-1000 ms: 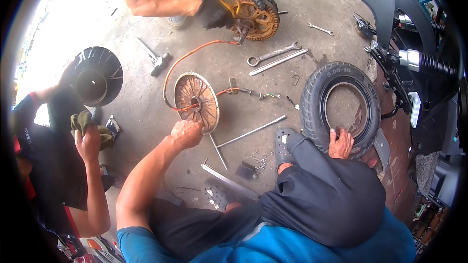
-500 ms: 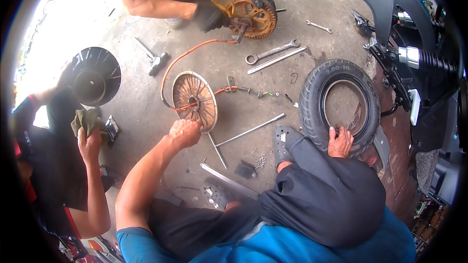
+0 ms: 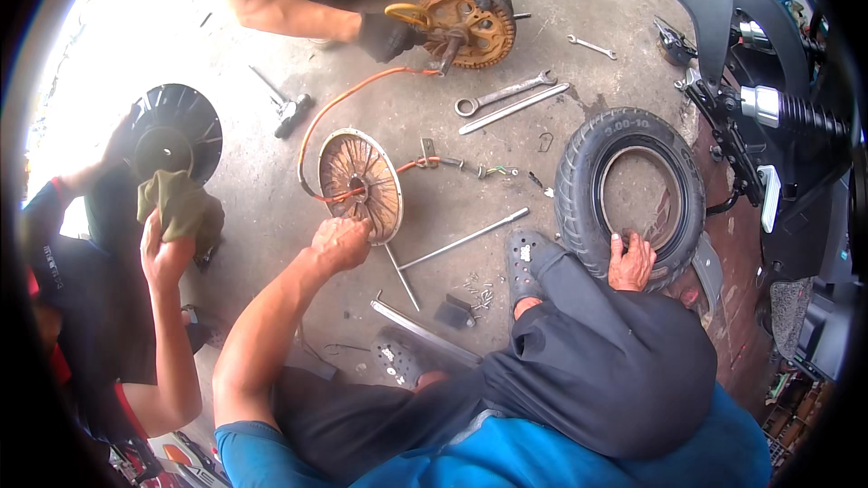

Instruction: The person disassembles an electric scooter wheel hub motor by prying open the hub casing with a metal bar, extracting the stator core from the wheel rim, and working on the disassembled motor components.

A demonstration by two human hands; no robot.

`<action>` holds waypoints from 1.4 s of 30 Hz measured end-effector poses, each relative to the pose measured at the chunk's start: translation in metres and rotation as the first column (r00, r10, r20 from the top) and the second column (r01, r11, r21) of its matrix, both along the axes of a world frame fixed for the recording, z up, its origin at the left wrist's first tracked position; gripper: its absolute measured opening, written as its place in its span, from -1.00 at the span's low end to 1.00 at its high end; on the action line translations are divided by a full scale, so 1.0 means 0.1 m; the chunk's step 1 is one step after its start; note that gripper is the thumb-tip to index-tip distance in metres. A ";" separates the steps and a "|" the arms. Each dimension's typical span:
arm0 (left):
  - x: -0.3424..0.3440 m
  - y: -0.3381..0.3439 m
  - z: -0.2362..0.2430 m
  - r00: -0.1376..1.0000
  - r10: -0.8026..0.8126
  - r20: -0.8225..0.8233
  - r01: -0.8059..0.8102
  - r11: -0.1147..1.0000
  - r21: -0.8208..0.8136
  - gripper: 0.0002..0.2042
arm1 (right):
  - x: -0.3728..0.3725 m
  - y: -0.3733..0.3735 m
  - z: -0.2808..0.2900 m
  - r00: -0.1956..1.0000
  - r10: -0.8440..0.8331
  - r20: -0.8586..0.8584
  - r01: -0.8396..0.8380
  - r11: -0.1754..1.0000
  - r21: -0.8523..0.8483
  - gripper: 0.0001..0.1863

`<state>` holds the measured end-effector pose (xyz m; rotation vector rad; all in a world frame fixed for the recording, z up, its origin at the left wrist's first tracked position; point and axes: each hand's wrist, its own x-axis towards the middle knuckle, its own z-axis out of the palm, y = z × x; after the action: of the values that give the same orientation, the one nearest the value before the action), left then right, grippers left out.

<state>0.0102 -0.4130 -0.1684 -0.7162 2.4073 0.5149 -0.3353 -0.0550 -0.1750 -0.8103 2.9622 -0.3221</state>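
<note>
My left hand (image 3: 342, 244) is closed on the lower edge of a round, rusty hub plate (image 3: 351, 163), which is tilted upright with an orange cable (image 3: 322, 116) running through its middle. My right hand (image 3: 633, 264) rests on the inner lower edge of a black tyre (image 3: 579, 190), its fingers slightly bent and apart. A long T-handled wrench (image 3: 461, 237) lies just beyond my feet, near small loose screws (image 3: 479, 294). Short wires with connectors (image 3: 493, 173) stretch from the plate toward the tyre.
A co-worker at left holds a black disc (image 3: 194, 126) and green cloth (image 3: 176, 199). Another person's gloved hands (image 3: 384, 36) work on a rusty toothed hub (image 3: 475, 41). Wrenches (image 3: 502, 95) and a mallet-like tool (image 3: 289, 116) lie between. A black scooter (image 3: 768, 190) stands at right.
The co-worker at left has raised the green cloth onto the black disc. The yellow loop held by the gloved person has tipped lower. My hands are almost still.
</note>
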 end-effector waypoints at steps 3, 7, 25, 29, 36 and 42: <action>0.00 0.00 -0.01 1.000 -0.011 0.006 0.011 1.000 0.005 -0.81 | 0.04 -0.04 0.06 0.999 -0.031 0.040 0.032 0.999 -0.028 -0.35; 0.01 -0.01 -0.04 1.000 -0.005 0.006 0.005 1.000 0.010 -0.80 | 0.05 -0.06 0.08 0.998 -0.032 0.045 0.033 0.999 -0.030 -0.36; 0.03 -0.03 -0.12 1.000 0.004 0.024 -0.004 1.000 0.003 -0.79 | 0.02 -0.05 0.05 0.997 -0.033 0.071 0.033 0.999 0.009 -0.37; 0.05 -0.03 -0.14 1.000 0.000 0.023 0.000 1.000 -0.002 -0.79 | 0.02 -0.02 0.00 1.000 -0.012 0.027 0.012 1.000 0.015 -0.40; 0.02 0.00 -0.14 0.999 -0.013 -0.037 0.013 1.000 0.006 -0.79 | -0.01 0.08 -0.06 1.000 0.011 -0.028 -0.010 0.999 0.032 -0.46; -0.01 -0.01 -0.17 0.998 -0.015 -0.055 0.015 1.000 0.000 -0.78 | -0.09 0.14 -0.21 0.995 0.040 -0.090 -0.034 0.998 0.058 -0.51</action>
<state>0.0091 -0.4136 -0.1849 -0.6920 2.4612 0.5355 -0.3442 -0.0413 -0.1956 -0.8956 3.0203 -0.2032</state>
